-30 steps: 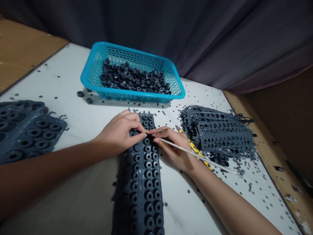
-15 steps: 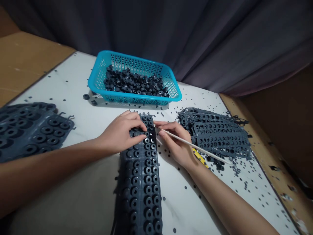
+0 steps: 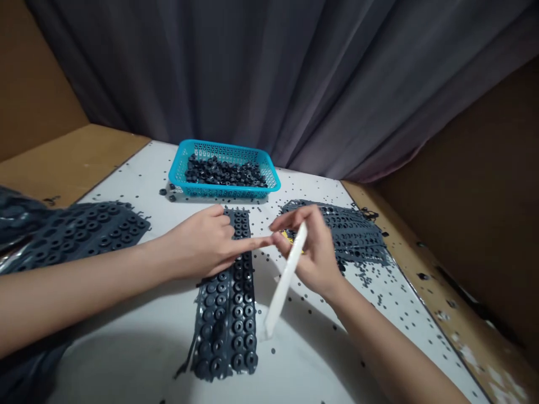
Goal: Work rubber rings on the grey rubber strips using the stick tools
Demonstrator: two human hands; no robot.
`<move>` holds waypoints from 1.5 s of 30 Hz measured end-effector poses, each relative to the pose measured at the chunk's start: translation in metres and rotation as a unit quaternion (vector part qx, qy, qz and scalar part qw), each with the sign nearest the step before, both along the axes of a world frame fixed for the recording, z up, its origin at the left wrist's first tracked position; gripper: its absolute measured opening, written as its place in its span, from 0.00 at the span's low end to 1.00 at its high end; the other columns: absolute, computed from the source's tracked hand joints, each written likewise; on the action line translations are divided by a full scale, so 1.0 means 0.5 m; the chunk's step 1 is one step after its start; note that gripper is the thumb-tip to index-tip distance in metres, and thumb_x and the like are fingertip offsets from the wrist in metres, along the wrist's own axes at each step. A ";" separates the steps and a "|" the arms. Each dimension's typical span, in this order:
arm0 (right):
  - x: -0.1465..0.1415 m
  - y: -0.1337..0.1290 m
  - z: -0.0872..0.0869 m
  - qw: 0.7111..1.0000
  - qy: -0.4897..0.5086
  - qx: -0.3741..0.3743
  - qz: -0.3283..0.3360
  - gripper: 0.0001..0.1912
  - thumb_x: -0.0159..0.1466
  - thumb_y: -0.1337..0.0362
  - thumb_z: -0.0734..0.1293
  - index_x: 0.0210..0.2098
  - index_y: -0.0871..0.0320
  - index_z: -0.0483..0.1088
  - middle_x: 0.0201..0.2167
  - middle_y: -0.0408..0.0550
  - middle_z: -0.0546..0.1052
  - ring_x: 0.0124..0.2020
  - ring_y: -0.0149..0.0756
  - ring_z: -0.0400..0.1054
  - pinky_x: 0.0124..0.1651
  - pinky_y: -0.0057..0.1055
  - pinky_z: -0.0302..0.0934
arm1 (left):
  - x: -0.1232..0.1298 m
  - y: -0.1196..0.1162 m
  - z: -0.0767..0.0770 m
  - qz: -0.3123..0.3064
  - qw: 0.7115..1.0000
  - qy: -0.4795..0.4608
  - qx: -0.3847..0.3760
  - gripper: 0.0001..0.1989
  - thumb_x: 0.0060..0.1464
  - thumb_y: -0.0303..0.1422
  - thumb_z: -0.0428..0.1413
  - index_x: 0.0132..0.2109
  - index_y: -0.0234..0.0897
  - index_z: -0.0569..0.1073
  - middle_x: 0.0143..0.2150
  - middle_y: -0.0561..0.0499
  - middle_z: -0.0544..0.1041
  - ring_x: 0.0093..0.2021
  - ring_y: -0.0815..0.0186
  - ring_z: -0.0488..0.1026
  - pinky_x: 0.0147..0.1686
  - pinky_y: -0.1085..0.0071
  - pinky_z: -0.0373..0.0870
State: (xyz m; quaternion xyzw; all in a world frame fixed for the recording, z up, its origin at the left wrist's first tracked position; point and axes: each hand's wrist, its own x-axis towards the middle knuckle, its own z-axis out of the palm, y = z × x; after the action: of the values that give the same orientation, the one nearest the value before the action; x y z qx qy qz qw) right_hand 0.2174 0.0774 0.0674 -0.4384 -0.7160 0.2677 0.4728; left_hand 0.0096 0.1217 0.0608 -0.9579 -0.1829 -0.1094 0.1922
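My left hand (image 3: 206, 241) is over the far half of a dark rubber sheet (image 3: 225, 303) with rows of round, holed rubber pieces. Its index finger points right and meets the fingertips of my right hand; the other fingers are curled with nothing visible in them. My right hand (image 3: 314, 252), just right of the sheet, holds a thin white stick (image 3: 286, 283) between thumb and fingers. The stick slants down toward the table, blurred at its lower end. Whether anything small lies between the touching fingertips, I cannot make out.
A blue plastic basket (image 3: 225, 193) of small black rubber pieces stands at the back. More moulded sheets (image 3: 92, 230) lie at the left. Punched sheets (image 3: 357, 233) are stacked at the right, with a yellow object (image 3: 290, 235) partly hidden. Black bits are scattered over the white table.
My left index finger has left the sheet and reached over to my right fingertips. The stick has swung from pointing right to pointing down toward me. The whole view has shifted.
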 end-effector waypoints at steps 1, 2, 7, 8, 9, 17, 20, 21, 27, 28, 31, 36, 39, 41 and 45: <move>-0.006 -0.012 0.004 0.998 -0.008 -0.039 0.040 0.13 0.57 0.67 0.67 0.31 0.54 0.54 0.29 0.41 0.72 0.28 0.30 0.65 0.32 0.29 0.61 | -0.002 -0.018 -0.001 -0.002 1.000 -0.002 0.006 0.16 0.53 0.34 0.53 0.50 0.43 0.70 0.20 0.54 0.69 0.23 0.63 0.64 0.29 0.66 0.51; -0.013 -0.025 0.006 0.994 -0.017 -0.079 0.073 0.14 0.55 0.68 0.67 0.30 0.54 0.54 0.27 0.40 0.71 0.27 0.29 0.64 0.31 0.28 0.59 | -0.004 -0.037 -0.003 -0.006 1.000 -0.004 0.011 0.11 0.53 0.32 0.52 0.44 0.42 0.71 0.19 0.53 0.68 0.23 0.62 0.63 0.29 0.65 0.51; -0.053 -0.095 -0.022 0.948 0.070 -0.264 0.164 0.12 0.50 0.72 0.61 0.26 0.54 0.51 0.22 0.36 0.65 0.21 0.25 0.58 0.26 0.23 0.55 | -0.027 -0.142 -0.028 -0.002 1.000 -0.003 -0.027 0.14 0.49 0.21 0.50 0.41 0.41 0.69 0.20 0.52 0.68 0.22 0.61 0.64 0.29 0.65 0.52; -0.059 -0.110 -0.030 0.935 0.087 -0.294 0.180 0.12 0.49 0.73 0.60 0.27 0.54 0.50 0.22 0.36 0.66 0.21 0.25 0.59 0.27 0.23 0.56 | -0.034 -0.162 -0.034 0.005 0.999 -0.002 -0.046 0.16 0.48 0.20 0.50 0.43 0.42 0.69 0.21 0.52 0.69 0.23 0.61 0.64 0.30 0.65 0.52; -0.064 -0.124 -0.037 0.927 0.091 -0.309 0.191 0.12 0.48 0.73 0.59 0.27 0.54 0.50 0.23 0.36 0.67 0.22 0.25 0.60 0.27 0.23 0.56 | -0.041 -0.180 -0.040 0.011 0.998 0.001 -0.061 0.18 0.48 0.20 0.50 0.44 0.43 0.68 0.22 0.52 0.69 0.23 0.61 0.65 0.30 0.65 0.52; -0.097 -0.196 -0.056 0.957 -0.018 -0.220 0.190 0.13 0.47 0.74 0.59 0.26 0.53 0.49 0.15 0.30 0.51 0.17 0.23 0.42 0.20 0.21 0.42 | -0.070 -0.253 -0.074 0.043 0.993 0.020 -0.105 0.13 0.44 0.22 0.56 0.38 0.42 0.70 0.25 0.50 0.73 0.27 0.60 0.66 0.31 0.64 0.54; -0.100 -0.199 -0.059 0.956 -0.029 -0.202 0.210 0.13 0.48 0.74 0.58 0.26 0.53 0.49 0.15 0.30 0.51 0.17 0.24 0.42 0.20 0.21 0.42 | -0.070 -0.260 -0.075 0.051 0.993 0.015 -0.105 0.12 0.45 0.22 0.56 0.37 0.42 0.69 0.25 0.50 0.73 0.27 0.60 0.66 0.30 0.64 0.54; -0.099 -0.199 -0.059 0.955 -0.032 -0.199 0.218 0.13 0.48 0.73 0.58 0.27 0.53 0.49 0.15 0.30 0.51 0.17 0.24 0.43 0.20 0.21 0.42 | -0.071 -0.261 -0.074 0.051 0.993 0.012 -0.110 0.12 0.46 0.22 0.56 0.38 0.43 0.69 0.26 0.51 0.73 0.27 0.60 0.66 0.30 0.64 0.54; -0.087 -0.194 -0.054 0.951 -0.064 -0.166 0.252 0.11 0.48 0.72 0.58 0.28 0.53 0.49 0.18 0.33 0.54 0.18 0.25 0.46 0.22 0.22 0.44 | -0.084 -0.265 -0.073 0.042 0.984 -0.011 -0.171 0.13 0.49 0.28 0.57 0.42 0.45 0.68 0.29 0.51 0.73 0.28 0.60 0.67 0.32 0.64 0.53; -0.088 -0.192 -0.052 0.950 -0.069 -0.164 0.255 0.11 0.49 0.71 0.58 0.28 0.53 0.50 0.18 0.33 0.55 0.18 0.26 0.46 0.22 0.22 0.45 | -0.085 -0.264 -0.074 0.041 0.983 -0.009 -0.179 0.13 0.49 0.28 0.57 0.43 0.46 0.68 0.30 0.51 0.73 0.29 0.60 0.67 0.32 0.63 0.53; -0.096 -0.185 -0.049 0.950 -0.067 -0.175 0.251 0.11 0.51 0.70 0.59 0.28 0.53 0.49 0.17 0.33 0.55 0.17 0.25 0.47 0.21 0.22 0.45 | -0.084 -0.260 -0.076 0.042 0.981 -0.005 -0.192 0.12 0.49 0.29 0.57 0.42 0.45 0.69 0.30 0.51 0.73 0.30 0.59 0.67 0.33 0.63 0.53; -0.096 -0.169 -0.047 0.946 -0.077 -0.149 0.276 0.12 0.50 0.72 0.60 0.28 0.53 0.50 0.18 0.33 0.57 0.18 0.25 0.49 0.21 0.22 0.48 | -0.085 -0.246 -0.064 0.036 0.970 -0.015 -0.240 0.07 0.51 0.31 0.57 0.40 0.44 0.70 0.31 0.52 0.73 0.32 0.60 0.68 0.35 0.63 0.54; -0.063 -0.147 -0.050 0.948 -0.101 -0.122 0.277 0.07 0.56 0.69 0.60 0.29 0.54 0.54 0.21 0.36 0.62 0.20 0.26 0.54 0.23 0.23 0.51 | -0.097 -0.234 -0.051 0.042 0.957 -0.019 -0.286 0.20 0.53 0.30 0.54 0.53 0.49 0.67 0.35 0.53 0.75 0.33 0.60 0.69 0.37 0.64 0.57; -0.031 -0.123 -0.054 0.963 -0.104 -0.111 0.223 0.03 0.63 0.64 0.58 0.35 0.55 0.62 0.22 0.39 0.67 0.22 0.29 0.60 0.27 0.25 0.55 | -0.106 -0.217 -0.043 0.053 0.945 -0.041 -0.320 0.28 0.54 0.29 0.53 0.61 0.49 0.60 0.37 0.53 0.76 0.36 0.61 0.70 0.39 0.64 0.59; 0.020 -0.062 -0.057 0.988 -0.112 -0.081 0.068 0.21 0.70 0.57 0.50 0.56 0.56 0.64 0.26 0.43 0.71 0.31 0.35 0.67 0.38 0.34 0.61 | -0.108 -0.151 -0.032 0.137 0.905 -0.103 -0.389 0.17 0.56 0.31 0.51 0.53 0.41 0.71 0.43 0.49 0.76 0.43 0.60 0.71 0.44 0.65 0.62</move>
State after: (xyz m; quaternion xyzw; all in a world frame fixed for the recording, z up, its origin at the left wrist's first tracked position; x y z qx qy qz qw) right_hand 0.2275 0.0465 0.0387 -0.4524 -0.7686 0.3057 0.3332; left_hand -0.0443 0.0463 0.0450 -0.9056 -0.3591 -0.1002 -0.2023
